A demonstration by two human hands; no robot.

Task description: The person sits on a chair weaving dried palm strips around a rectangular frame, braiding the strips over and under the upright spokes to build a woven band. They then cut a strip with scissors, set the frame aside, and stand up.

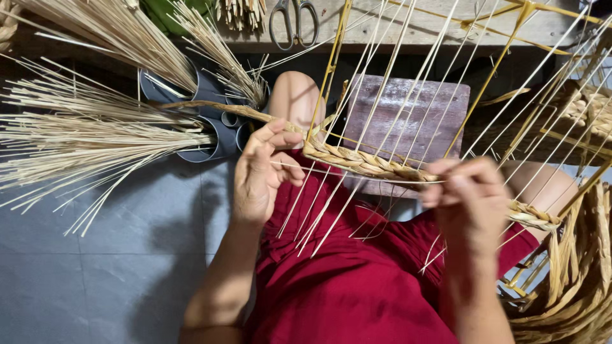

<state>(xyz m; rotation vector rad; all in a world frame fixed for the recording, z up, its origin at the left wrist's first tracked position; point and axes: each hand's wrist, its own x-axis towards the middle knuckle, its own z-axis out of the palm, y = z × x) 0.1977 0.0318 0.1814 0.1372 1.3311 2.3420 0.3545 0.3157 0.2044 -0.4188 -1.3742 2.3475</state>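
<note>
A braided straw band (366, 162) runs across a yellow wire frame (328, 73) that has several thin pale reeds (382, 83) standing through it. My left hand (261, 172) pinches the braid at its left end, next to a yellow upright. My right hand (468, 197) is blurred and closed around a thin reed and the braid further right. A fine strand stretches between the two hands. The work rests over my lap, which is covered by red cloth (357, 280).
Bundles of straw stalks (89, 137) stick out of grey tubes (213, 137) at the left. Scissors (293, 22) lie on a wooden bench at the top. A wooden stool (421, 118) stands behind the frame. Woven straw pieces (574, 286) pile up at the right. Grey tile floor (95, 274) lies below.
</note>
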